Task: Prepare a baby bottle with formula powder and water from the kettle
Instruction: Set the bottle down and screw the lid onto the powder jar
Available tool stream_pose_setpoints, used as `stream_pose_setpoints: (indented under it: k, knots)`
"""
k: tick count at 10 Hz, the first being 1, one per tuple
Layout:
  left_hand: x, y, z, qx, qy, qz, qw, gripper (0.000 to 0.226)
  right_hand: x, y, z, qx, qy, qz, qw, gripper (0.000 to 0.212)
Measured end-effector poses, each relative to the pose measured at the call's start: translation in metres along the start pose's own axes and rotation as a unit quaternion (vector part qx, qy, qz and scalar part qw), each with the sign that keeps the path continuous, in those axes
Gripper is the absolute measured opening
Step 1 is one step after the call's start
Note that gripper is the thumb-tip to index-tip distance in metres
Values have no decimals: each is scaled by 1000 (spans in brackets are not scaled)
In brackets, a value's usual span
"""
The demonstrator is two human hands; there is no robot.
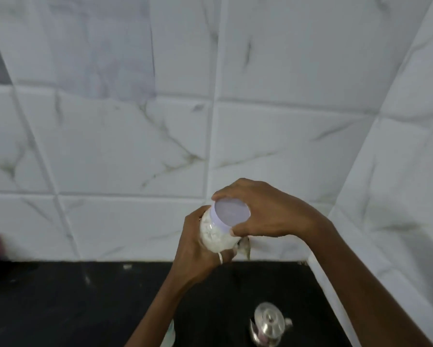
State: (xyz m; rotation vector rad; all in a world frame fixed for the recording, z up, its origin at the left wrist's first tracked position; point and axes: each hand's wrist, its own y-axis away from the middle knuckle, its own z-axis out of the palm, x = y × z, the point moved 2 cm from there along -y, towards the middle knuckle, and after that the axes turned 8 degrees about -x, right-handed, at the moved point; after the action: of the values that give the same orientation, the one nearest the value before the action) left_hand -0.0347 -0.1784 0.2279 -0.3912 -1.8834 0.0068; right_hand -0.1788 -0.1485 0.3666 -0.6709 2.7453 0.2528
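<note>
Black worktop point(60, 309) meets tiled walls in a corner. Above it the left hand point(198, 251) grips a powder jar point(214, 235), and the right hand point(268, 211) clasps its lid point(231, 211). A kettle point(269, 324) stands below, near the right wall.

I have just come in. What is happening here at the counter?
A person holds a clear jar of white powder above the black counter. The left hand has its grip round the body of the jar, and the right hand has its grip on the white lid, which sits on the jar. The picture does not show whether the lid is being opened or closed. A steel kettle stands on the counter below, with its own lid on.
</note>
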Motion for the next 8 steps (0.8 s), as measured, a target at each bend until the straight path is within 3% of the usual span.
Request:
stream_pose_setpoints:
  k: [1, 2, 3, 4, 5, 6, 7, 8]
  knots:
    - [31, 1, -35, 9, 21, 61, 998, 64, -18, -6, -45, -21, 15, -36, 999, 74]
    - [54, -1, -56, 0, -14, 63, 998, 55, -36, -9, -83, -61, 7, -65, 996, 73]
    - [61, 0, -70, -34, 48, 38, 998, 51, -54, -15, -107, -111, -5, -78, 991, 70]
    - [53, 8, -87, -38, 19, -23, 999, 41, -74, -24, -119, -143, 3, -96, 985, 69]
    - [68, 29, -107, 45, 24, 24, 998, 76, -93, -34, -125, -166, 28, -109, 980, 71]
    - [64, -21, -118, 165, 96, -287, 939, 54, -110, -43, -126, -175, 42, -113, 977, 70]
    - [41, -30, -130, 202, 70, -324, 922, 58, -122, -51, -122, -180, 37, -108, 977, 69]
    - [33, -9, -128, 114, 76, -218, 966, 54, -132, -57, -116, -183, 51, -91, 978, 66]
